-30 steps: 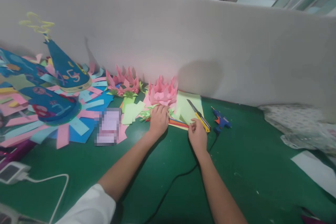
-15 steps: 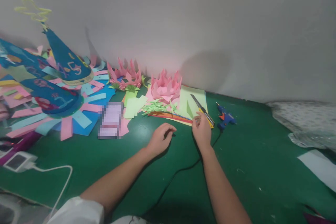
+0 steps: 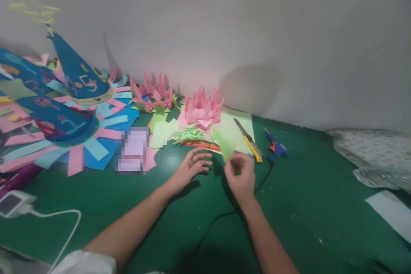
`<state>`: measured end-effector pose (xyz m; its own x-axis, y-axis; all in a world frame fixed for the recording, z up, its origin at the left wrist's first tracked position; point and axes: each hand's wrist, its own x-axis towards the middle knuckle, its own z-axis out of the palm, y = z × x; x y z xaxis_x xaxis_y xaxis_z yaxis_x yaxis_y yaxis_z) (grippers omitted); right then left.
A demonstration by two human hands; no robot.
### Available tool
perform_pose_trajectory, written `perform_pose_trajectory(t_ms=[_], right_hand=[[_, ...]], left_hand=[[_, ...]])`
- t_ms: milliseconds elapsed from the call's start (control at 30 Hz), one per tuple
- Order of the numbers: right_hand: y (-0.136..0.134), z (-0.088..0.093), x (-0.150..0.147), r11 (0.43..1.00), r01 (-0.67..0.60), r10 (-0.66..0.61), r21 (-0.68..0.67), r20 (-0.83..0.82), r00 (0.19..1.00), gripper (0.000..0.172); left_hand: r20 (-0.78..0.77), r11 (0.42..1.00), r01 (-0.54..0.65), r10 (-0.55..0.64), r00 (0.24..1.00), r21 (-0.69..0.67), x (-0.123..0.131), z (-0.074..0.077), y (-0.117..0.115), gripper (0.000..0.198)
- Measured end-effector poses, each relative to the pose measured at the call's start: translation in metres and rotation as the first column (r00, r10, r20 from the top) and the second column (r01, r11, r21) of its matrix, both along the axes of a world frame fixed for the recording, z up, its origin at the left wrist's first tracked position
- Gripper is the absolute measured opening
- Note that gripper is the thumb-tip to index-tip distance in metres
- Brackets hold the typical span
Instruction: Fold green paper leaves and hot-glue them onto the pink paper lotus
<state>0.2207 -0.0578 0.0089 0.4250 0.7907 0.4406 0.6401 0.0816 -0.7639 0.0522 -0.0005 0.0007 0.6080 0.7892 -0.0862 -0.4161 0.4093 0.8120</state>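
My right hand [image 3: 241,177] hovers over the green table [image 3: 289,205] and pinches a small light-green paper piece [image 3: 224,144] that sticks up from its fingers. My left hand [image 3: 189,168] is just to the left of it, fingers spread and empty, above the table. Behind both hands lies a stack of coloured paper sheets [image 3: 236,130] with a pink folded paper flower [image 3: 202,109] and small green paper leaves [image 3: 189,133] on it. A yellow utility knife [image 3: 248,140] lies on the sheets, right of the flower.
A blue glue gun [image 3: 276,147] lies right of the knife, its black cord running toward me. A second pink paper flower [image 3: 152,96], blue cone hats [image 3: 77,75] and coloured strips fill the left. A white partition [image 3: 257,43] walls the back. A white adapter [image 3: 11,203] sits near left.
My left hand drew back from the pink flower toward me and opened. My right hand left the paper stack by the knife and lifted a green paper piece toward me.
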Motion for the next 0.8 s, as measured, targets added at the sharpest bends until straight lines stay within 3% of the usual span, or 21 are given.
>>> perform_pose_trajectory(t_ms=[67,100,167,333,433,533,700,800], right_hand=[[-0.008,0.0,-0.011,0.959,-0.195,0.228,-0.207,0.149,0.962,0.009],[-0.011,-0.001,-0.015,0.929,-0.234,0.292,-0.287,0.183,0.939,0.007],[-0.016,-0.004,-0.019,0.902,-0.234,0.31,-0.363,0.169,0.936,0.006],[-0.019,-0.007,-0.022,0.917,-0.253,0.228,-0.308,-0.116,0.967,0.012],[-0.016,-0.007,-0.025,0.914,-0.28,0.232,-0.293,-0.189,0.954,0.009],[-0.015,-0.009,-0.027,0.9,-0.326,0.295,-0.289,-0.146,0.944,0.009],[-0.019,-0.011,-0.023,0.883,-0.405,0.44,-0.235,0.119,0.89,0.045],[-0.02,-0.008,-0.023,0.835,-0.47,0.515,-0.287,0.107,0.85,0.053]], left_hand=[[0.03,0.992,0.012,-0.008,1.0,-0.124,-0.005,0.008,0.005,0.062],[0.017,0.984,0.023,-0.02,1.0,-0.177,-0.008,0.011,0.007,0.059],[-0.075,0.975,0.02,-0.038,0.996,-0.222,-0.011,0.013,0.011,0.05],[-0.209,0.973,-0.019,-0.03,0.978,-0.23,-0.013,0.005,0.015,0.047],[-0.255,0.976,-0.073,0.018,0.967,-0.207,-0.013,0.002,0.014,0.047],[-0.328,0.978,-0.146,0.09,0.941,-0.15,-0.015,0.002,0.014,0.046],[-0.402,0.968,-0.242,0.198,0.894,-0.06,-0.015,-0.002,0.013,0.045],[-0.423,0.966,-0.258,0.227,0.877,-0.017,-0.015,-0.004,0.011,0.046]])
